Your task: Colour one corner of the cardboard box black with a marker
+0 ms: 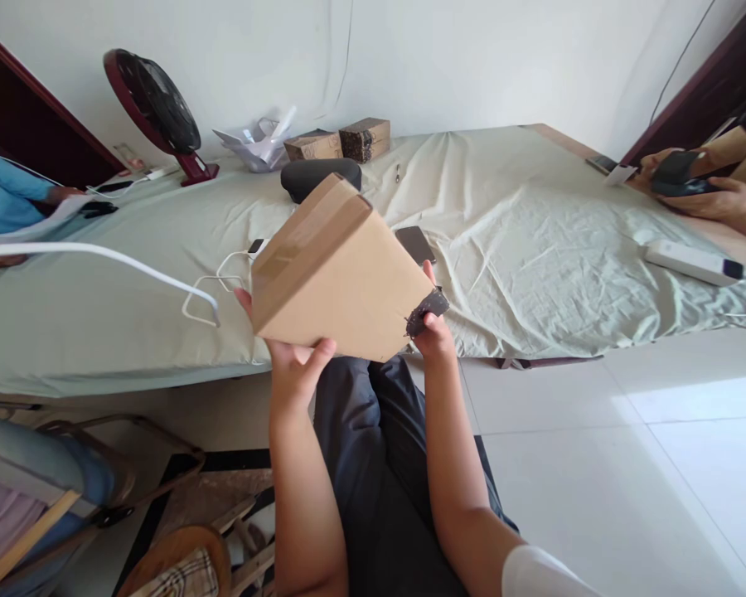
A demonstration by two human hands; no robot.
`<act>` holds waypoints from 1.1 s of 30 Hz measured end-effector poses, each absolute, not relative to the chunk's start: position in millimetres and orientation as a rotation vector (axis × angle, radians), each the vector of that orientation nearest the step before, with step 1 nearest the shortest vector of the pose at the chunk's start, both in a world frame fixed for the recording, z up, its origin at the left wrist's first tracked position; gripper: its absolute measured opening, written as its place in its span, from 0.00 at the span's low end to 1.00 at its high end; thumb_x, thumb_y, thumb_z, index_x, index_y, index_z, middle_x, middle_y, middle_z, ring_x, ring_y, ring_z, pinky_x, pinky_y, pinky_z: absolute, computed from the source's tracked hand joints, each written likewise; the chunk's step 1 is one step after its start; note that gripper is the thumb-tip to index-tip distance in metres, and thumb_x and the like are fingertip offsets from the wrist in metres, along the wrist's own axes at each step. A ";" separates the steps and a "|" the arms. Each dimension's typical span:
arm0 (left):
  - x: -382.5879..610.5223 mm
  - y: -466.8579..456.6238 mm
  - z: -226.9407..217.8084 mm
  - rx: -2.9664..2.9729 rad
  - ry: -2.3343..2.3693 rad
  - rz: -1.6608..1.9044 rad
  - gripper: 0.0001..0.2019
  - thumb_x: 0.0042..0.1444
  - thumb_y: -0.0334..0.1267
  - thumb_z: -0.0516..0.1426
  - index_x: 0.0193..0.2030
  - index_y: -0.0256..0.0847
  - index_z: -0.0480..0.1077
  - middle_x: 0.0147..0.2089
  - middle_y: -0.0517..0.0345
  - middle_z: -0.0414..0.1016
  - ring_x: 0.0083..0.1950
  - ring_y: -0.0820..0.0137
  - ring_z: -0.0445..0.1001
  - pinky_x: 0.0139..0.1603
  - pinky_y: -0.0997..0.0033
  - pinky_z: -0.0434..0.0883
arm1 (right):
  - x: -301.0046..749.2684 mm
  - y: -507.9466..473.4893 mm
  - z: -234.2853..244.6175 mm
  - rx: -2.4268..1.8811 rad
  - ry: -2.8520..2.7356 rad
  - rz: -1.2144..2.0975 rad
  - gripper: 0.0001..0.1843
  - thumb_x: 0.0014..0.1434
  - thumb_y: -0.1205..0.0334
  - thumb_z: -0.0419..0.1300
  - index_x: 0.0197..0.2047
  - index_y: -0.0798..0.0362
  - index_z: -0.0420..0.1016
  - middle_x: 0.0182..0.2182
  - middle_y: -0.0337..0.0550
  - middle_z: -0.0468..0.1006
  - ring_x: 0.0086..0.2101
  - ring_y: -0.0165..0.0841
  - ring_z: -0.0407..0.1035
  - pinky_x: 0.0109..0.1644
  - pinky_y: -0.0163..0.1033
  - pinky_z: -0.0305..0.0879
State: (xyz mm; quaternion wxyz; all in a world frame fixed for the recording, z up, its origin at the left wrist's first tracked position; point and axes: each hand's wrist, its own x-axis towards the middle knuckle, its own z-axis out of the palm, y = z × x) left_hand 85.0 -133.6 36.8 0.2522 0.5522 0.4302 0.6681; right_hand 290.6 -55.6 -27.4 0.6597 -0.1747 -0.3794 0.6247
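Note:
A brown cardboard box (329,282), tilted with one corner up, is held in front of me over the table's near edge. Clear tape runs along its upper left side. My left hand (295,356) grips the lower left corner, thumb on the near face and other fingers mostly hidden behind. At the right corner my right hand (436,327) holds the box, its thumb near a black patch (426,313) with a ragged edge. Whether this patch is a separate piece or part of the box, I cannot tell. Behind the box lie a dark phone (416,245) and a black case (311,176).
A pale green cloth (535,224) covers the table. Along the back stand a fan (155,108), a crumpled plastic bag (261,145) and two small boxes (365,139). A white power strip (690,261) lies right. People sit at both ends; a white cable (99,249) crosses the left.

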 end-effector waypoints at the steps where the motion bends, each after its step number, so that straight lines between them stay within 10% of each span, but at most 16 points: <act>1: 81.8 -134.4 38.5 1.491 1.121 1.864 0.62 0.55 0.59 0.72 0.84 0.63 0.33 0.79 0.48 0.62 0.79 0.55 0.67 0.80 0.50 0.64 | 292.5 -56.0 -26.6 -0.397 -0.857 1.394 0.67 0.42 0.41 0.81 0.81 0.33 0.57 0.64 0.43 0.81 0.65 0.47 0.75 0.69 0.52 0.73; 9: 53.4 -135.0 29.4 1.668 1.202 1.781 0.56 0.54 0.57 0.72 0.83 0.62 0.48 0.85 0.50 0.51 0.83 0.47 0.57 0.82 0.40 0.59 | 298.4 -58.6 -15.5 -0.570 -0.816 1.329 0.63 0.38 0.33 0.80 0.75 0.34 0.65 0.73 0.42 0.72 0.70 0.45 0.69 0.71 0.50 0.72; 19: 46.7 -125.2 11.5 1.570 1.317 1.623 0.48 0.56 0.60 0.70 0.80 0.55 0.58 0.82 0.46 0.59 0.82 0.49 0.61 0.78 0.48 0.68 | 294.3 -51.8 -37.3 -0.614 -0.858 1.426 0.51 0.32 0.37 0.83 0.59 0.43 0.80 0.47 0.47 0.88 0.56 0.51 0.80 0.68 0.57 0.73; 28: 56.0 -128.3 16.5 1.676 1.548 1.186 0.18 0.60 0.55 0.68 0.44 0.41 0.83 0.48 0.44 0.88 0.56 0.47 0.85 0.62 0.45 0.79 | 282.1 -53.0 -29.0 -0.543 -0.642 1.326 0.47 0.34 0.25 0.74 0.56 0.38 0.82 0.53 0.46 0.86 0.67 0.56 0.71 0.76 0.63 0.62; 33: 64.8 -131.8 25.5 1.711 1.467 1.081 0.27 0.63 0.56 0.67 0.64 0.47 0.78 0.63 0.41 0.83 0.66 0.46 0.80 0.67 0.42 0.76 | 279.1 -52.0 -37.9 -0.609 -0.645 1.375 0.50 0.28 0.25 0.74 0.53 0.39 0.83 0.49 0.45 0.87 0.66 0.58 0.71 0.73 0.63 0.67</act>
